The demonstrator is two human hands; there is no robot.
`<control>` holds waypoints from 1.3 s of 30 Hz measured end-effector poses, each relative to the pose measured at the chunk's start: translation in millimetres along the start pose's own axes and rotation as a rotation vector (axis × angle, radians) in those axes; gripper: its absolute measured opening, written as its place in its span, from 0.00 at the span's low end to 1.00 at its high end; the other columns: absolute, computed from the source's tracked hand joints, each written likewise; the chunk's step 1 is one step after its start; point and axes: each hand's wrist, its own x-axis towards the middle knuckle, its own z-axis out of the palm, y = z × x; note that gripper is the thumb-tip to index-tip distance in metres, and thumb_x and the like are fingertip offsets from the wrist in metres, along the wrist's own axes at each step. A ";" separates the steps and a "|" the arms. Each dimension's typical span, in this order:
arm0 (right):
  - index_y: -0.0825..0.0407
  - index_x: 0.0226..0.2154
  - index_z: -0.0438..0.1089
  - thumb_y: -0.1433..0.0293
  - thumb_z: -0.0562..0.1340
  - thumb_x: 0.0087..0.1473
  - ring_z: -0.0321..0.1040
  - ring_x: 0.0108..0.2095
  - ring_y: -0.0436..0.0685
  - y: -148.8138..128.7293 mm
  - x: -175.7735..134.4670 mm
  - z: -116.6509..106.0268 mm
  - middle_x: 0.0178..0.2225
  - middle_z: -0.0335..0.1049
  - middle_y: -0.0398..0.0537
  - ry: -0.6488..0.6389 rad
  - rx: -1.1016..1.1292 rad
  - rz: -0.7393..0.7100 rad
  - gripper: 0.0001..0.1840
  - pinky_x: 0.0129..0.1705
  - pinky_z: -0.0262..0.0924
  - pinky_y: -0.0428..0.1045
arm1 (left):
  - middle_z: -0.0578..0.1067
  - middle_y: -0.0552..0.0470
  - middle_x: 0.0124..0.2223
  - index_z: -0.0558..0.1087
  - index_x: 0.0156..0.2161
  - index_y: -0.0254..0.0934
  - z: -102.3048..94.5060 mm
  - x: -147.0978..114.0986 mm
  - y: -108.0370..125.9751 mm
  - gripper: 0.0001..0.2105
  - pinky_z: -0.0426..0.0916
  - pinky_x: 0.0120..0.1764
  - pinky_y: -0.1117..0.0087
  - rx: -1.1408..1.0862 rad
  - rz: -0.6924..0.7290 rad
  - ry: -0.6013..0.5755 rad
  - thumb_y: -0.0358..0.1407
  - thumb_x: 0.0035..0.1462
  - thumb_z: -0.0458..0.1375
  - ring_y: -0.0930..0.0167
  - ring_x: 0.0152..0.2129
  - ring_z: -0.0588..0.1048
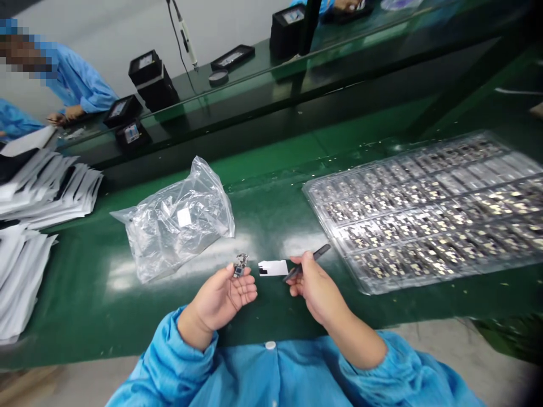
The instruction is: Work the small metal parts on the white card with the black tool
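Note:
My left hand (223,294) is palm up, pinching a small circuit board (241,267) between thumb and fingers. Black tweezers (320,252) are gripped in my right hand (314,285), their narrow end pointing down to the left. Between the two hands is a small white sheet (274,268) with black patches at its left end. Its right edge meets the tweezers and my right fingertips; I cannot tell whether it is held or lies on the table.
A clear plastic bag (178,226) lies left of my hands. Clear trays (356,282) of small boards cover the right side. White sheets (29,271) are stacked at far left. Black boxes (155,85) and an electric screwdriver (186,42) are beyond, near a co-worker's hands (68,114).

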 end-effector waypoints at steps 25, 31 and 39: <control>0.55 0.44 0.64 0.50 0.60 0.44 0.67 0.24 0.53 4.7 -6.4 -4.7 0.27 0.70 0.46 -0.080 -0.142 -0.079 0.31 0.29 0.63 0.49 | 0.73 0.41 0.40 0.66 0.45 0.29 10.9 4.6 27.6 0.16 0.64 0.45 0.58 1.975 1.222 0.548 0.39 0.57 0.47 0.62 0.42 0.69; 0.56 0.43 0.66 0.53 0.59 0.45 0.70 0.27 0.57 -8.8 -19.4 5.6 0.26 0.71 0.46 -0.087 -0.350 -0.084 0.28 0.27 0.63 0.49 | 0.74 0.45 0.41 0.68 0.44 0.31 -3.6 34.9 3.9 0.15 0.63 0.46 0.56 2.241 1.035 0.427 0.38 0.56 0.49 0.60 0.41 0.69; 0.51 0.35 0.71 0.58 0.58 0.48 0.69 0.40 0.58 -3.8 -17.5 12.2 0.36 0.73 0.47 -0.063 -0.537 -0.289 0.16 0.43 0.62 0.50 | 0.72 0.46 0.45 0.68 0.47 0.36 -9.1 47.0 -11.3 0.16 0.60 0.49 0.53 2.269 0.981 0.422 0.40 0.55 0.50 0.58 0.45 0.67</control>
